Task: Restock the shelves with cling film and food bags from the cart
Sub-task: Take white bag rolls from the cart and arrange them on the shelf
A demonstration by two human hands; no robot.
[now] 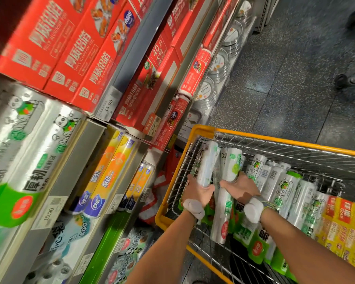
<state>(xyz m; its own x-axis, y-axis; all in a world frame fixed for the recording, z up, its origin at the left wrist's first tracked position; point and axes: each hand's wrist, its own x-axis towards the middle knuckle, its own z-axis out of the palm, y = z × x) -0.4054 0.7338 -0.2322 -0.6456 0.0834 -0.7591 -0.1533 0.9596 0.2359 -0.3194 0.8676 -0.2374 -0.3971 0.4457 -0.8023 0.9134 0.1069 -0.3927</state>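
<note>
left roll: clear-wrapped, green print, stands up out of the left hand; fingers wrapped round its lower end.
right roll: same kind, just beside the first; the right hand grips its lower end.
long axis: both rolls run from the palms away from the body, near parallel, tops tilted slightly right.
lift state: lower ends are in the hands, tops sit near cart-rim level. Can't tell if they are clear of the stock below.
loose roll: lies between the two wrists, pointing back toward the body, not held.
remaining rolls: packed to the right of the right hand, inside the cart.
yellow boxes: further right again, near corner of the cart.
cart: yellow rim, wire walls; both hands are inside it near its left wall.
shelves: all to the left of the left hand, past the cart wall.
matching stock: panda-print rolls on the shelf, well to the left and above hand level, long axes pointing out toward the aisle.
nearer hand: left, my read.
next move: probably lift over the rim, swing left, feed the rolls in end-first.
risk: ends could catch the wire wall.
</note>
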